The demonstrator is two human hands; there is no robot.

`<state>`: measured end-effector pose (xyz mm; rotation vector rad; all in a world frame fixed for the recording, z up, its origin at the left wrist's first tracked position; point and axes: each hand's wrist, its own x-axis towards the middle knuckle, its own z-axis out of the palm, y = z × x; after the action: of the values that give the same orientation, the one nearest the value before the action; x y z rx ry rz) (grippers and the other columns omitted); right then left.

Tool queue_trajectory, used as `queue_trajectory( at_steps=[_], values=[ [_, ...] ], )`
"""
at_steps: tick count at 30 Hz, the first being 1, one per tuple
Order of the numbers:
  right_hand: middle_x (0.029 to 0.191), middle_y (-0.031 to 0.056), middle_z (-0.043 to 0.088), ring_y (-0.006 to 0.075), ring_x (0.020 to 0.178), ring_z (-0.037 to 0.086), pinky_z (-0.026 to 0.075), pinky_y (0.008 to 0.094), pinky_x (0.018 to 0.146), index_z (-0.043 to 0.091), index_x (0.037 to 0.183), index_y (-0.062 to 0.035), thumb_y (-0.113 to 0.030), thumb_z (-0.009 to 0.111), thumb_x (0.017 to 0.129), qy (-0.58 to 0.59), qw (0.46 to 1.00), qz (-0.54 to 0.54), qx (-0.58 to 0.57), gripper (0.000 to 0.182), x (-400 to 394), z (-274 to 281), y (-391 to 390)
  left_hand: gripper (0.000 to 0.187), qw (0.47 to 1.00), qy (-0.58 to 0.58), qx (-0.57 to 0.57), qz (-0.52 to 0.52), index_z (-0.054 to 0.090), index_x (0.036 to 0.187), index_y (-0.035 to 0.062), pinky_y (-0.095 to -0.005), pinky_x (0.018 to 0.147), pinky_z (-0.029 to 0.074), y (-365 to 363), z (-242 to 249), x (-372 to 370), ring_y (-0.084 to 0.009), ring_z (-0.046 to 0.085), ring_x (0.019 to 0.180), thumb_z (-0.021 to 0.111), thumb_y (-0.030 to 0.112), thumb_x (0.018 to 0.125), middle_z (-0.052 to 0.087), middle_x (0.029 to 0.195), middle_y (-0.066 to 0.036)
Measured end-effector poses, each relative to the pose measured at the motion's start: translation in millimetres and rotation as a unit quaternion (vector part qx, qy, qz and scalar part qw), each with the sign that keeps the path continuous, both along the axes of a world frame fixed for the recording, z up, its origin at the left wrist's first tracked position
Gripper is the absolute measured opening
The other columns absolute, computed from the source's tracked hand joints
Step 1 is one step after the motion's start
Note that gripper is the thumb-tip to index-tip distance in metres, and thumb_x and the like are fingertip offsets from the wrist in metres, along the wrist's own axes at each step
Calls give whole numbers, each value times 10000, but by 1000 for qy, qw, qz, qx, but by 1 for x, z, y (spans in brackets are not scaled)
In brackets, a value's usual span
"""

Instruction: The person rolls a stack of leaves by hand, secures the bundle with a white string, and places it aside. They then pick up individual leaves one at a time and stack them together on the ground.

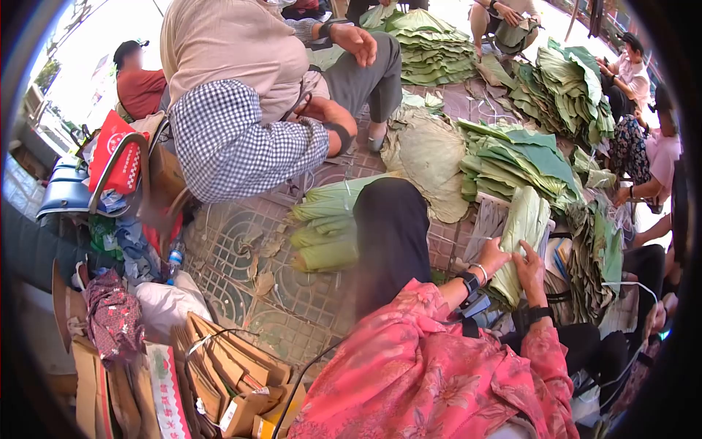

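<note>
Patterned reddish-and-grey paving (pixel 285 322) | bright daylight behind | curved-arm chair (pixel 134 137), view's left

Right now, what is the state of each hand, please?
Left hand: curled against the folded leaf bundle; grip cannot be told.
Right hand: partly closed, holding the same bundle's edge.

Left of the hands (pixel 493 260) lies patterned paving (pixel 292 307); farther left, flattened cardboard (pixel 210 369) stands near a dark-red printed cloth (pixel 113 311) and a white bag (pixel 172 304). A bottle (pixel 175 260), a red bag (pixel 110 154) and a blue case (pixel 62 186) are also well left, while a person with a checked sleeve (pixel 230 55) is forward and left of the hands
</note>
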<state>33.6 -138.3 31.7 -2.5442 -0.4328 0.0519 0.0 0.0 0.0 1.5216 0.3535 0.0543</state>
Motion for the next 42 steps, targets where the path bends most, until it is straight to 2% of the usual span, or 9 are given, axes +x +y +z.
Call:
queue_trajectory(
  at_steps=[5,10,14,21,23,28,35,38,42],
  values=[
    [811,170,629,238,656,581,463,336,644,574,1134,-80,-282,650,740,10,999,-20,28,450,3,-10,-9,460,997,-65,-13,28,552,1060,-38,-314,708,468,-11,-16,4,-184,590,748,642,122,637,630,856,-133],
    [833,170,633,245,676,607,480,342,643,600,1097,-104,-329,657,737,-12,998,-13,63,427,2,0,-20,376,833,7,-552,32,556,1023,-3,-342,885,391,-5,-18,15,-221,529,904,572,302,802,596,951,-97],
    [873,166,631,273,720,607,477,357,687,602,1092,-105,-400,658,715,2,999,-4,44,482,1,-11,-8,394,894,-36,-443,50,514,1075,3,-349,916,344,15,-87,36,-233,489,1006,575,274,795,550,1087,-93],
    [994,153,619,323,920,582,456,399,790,579,1117,-119,-416,642,713,25,1000,-1,-10,505,-2,-7,4,297,949,-24,-273,154,554,1092,5,-318,790,446,41,-36,32,-251,588,938,470,78,817,606,1050,-123],
    [993,155,618,326,920,583,457,399,793,580,1114,-118,-417,641,714,34,999,-6,-16,503,-4,0,9,255,991,-129,-15,42,590,1022,-11,-329,738,469,34,-15,36,-253,616,865,457,46,812,628,983,-142],
    [860,193,621,352,843,591,463,436,728,551,1099,-116,-389,630,709,65,998,6,-8,483,7,-9,4,234,883,-265,336,-192,646,890,21,-370,709,479,12,16,32,-328,598,778,462,-5,748,613,843,-187],
    [771,166,616,355,750,588,462,432,672,562,1004,-80,-322,622,699,-28,999,24,4,394,9,-36,0,248,887,-302,275,-215,636,905,2,-322,636,483,3,25,40,-233,601,688,440,-27,758,629,791,-133],
    [744,155,604,331,707,586,458,415,643,548,1034,-94,-322,622,706,29,999,14,7,407,14,-32,0,238,973,-101,-13,-209,617,949,-21,-253,604,470,-7,7,51,-123,571,662,434,-12,797,631,798,-81],
    [651,84,564,203,593,547,433,330,546,536,1072,-93,-237,614,708,143,981,23,127,399,10,-14,-10,279,974,-34,-180,-134,558,1077,-3,-188,602,438,-19,-25,45,-81,525,633,457,25,819,620,821,-55]
  ],
)
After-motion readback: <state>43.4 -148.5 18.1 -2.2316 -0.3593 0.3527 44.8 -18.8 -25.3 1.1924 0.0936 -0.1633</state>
